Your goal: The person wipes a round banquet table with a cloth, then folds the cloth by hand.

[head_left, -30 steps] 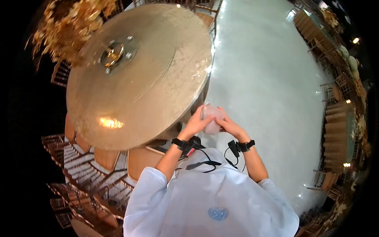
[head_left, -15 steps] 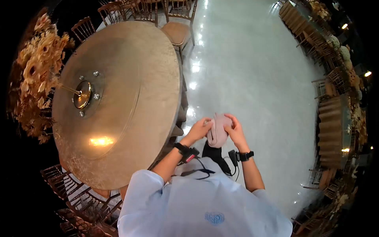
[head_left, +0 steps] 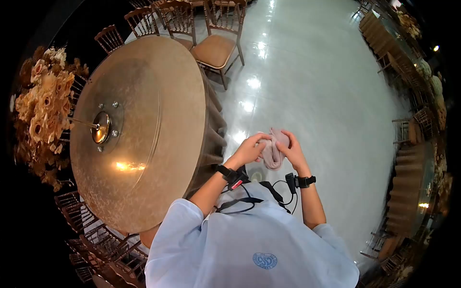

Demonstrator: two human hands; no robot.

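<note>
A folded pale pink cloth (head_left: 274, 156) is held in front of my body, above the floor. My left hand (head_left: 249, 150) grips its left side with fingers curled around it. My right hand (head_left: 294, 151) holds the right side, thumb on the near face and fingers behind the upper edge. The cloth is folded over on itself, with a rounded lower end. Whether anything is wrapped inside is hidden. Dark wrist straps with cables sit on both my wrists.
A large round table (head_left: 182, 120) stands at my left, with a tall floral centrepiece (head_left: 45, 105) on a gold base. Wooden chairs (head_left: 214, 50) surround it. Shiny pale floor (head_left: 326, 96) stretches ahead and right. More tables with cloths (head_left: 410, 175) line the far right.
The cloth has been turned and squeezed, its folds now more open at the top. My left hand has come further over it. The view has shifted, showing more of the chairs.
</note>
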